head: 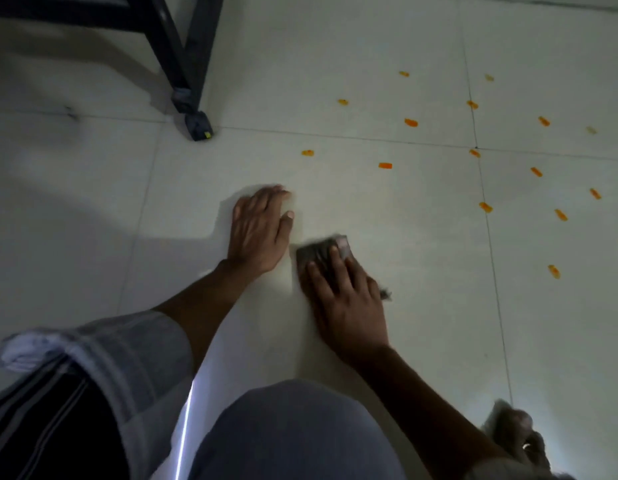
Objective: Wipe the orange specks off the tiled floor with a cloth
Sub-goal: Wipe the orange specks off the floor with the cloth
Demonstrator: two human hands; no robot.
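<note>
Grip: right hand (pixel 345 299) lies flat on the cloth (pixel 321 252), fingers spread and straight, pressing it down rather than clutching it; left hand (pixel 260 230) rests palm-down on the bare floor (pixel 387 341) just beside it, holding nothing, likely as a prop.
Cloth: dark, small and bunched, on the tile in front of the person's knees, mostly covered by the fingers, with a frayed corner poking out at the right.
Handling: looks soft, light and limp; I'd say it will crumple or slip from under the palm unless pressed evenly, so a broad flat hold over its middle suits.
Specks: orange specks (pixel 385 165) lie scattered ahead and to the right, apart from the cloth, none under it that I can see.
Floor: pale, glossy tiles, probably slick.
Nearby: dark furniture leg (pixel 196 126) stands up left.
</note>
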